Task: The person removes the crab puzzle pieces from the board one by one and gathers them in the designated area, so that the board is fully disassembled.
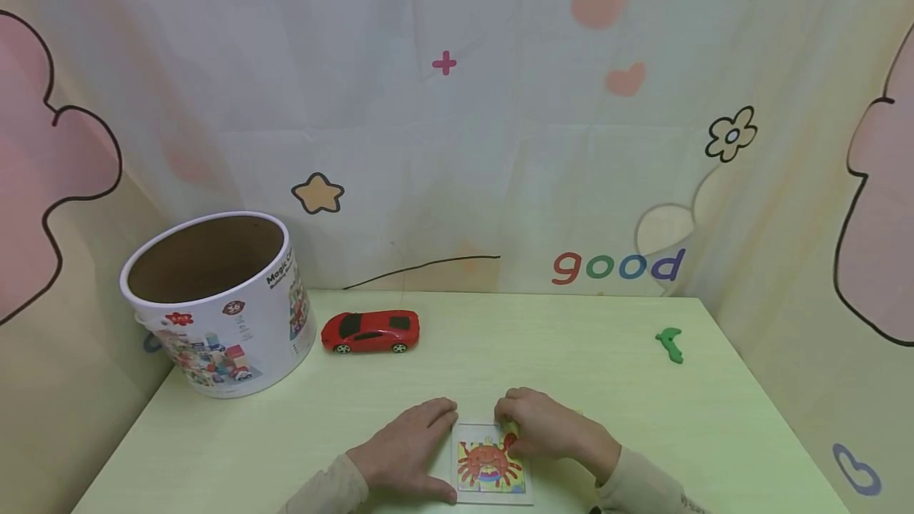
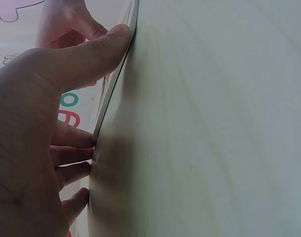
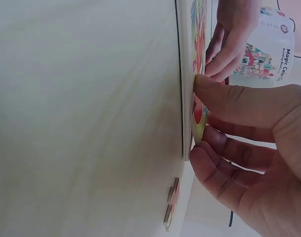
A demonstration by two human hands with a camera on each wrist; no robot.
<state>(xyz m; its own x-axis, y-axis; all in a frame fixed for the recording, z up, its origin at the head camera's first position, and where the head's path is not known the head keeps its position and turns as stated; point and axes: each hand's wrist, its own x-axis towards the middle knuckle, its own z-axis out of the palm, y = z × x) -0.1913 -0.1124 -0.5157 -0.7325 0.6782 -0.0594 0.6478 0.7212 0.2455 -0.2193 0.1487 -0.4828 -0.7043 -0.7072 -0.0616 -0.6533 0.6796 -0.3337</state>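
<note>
A square crab jigsaw puzzle [image 1: 491, 468] in a pale frame lies at the table's front. My left hand [image 1: 410, 450] spreads along its left side; the thumb touches the frame's near corner, and the other fingers reach toward the far corner. Over the upper right corner, my right hand [image 1: 546, 427] pinches a yellow and red puzzle piece [image 3: 199, 129] between thumb and fingers. That piece sits tilted against the puzzle, its outline partly hidden by fingers. Beyond the right hand, a loose puzzle piece [image 3: 172, 203] lies on the table, mostly hidden in the head view.
A large white bucket [image 1: 239, 347] printed with building blocks stands at the back left. Right of it is a red toy car [image 1: 371, 331]. A small green curved piece [image 1: 671, 345] lies at the right. A printed curtain [image 1: 457, 141] encloses the table's back and sides.
</note>
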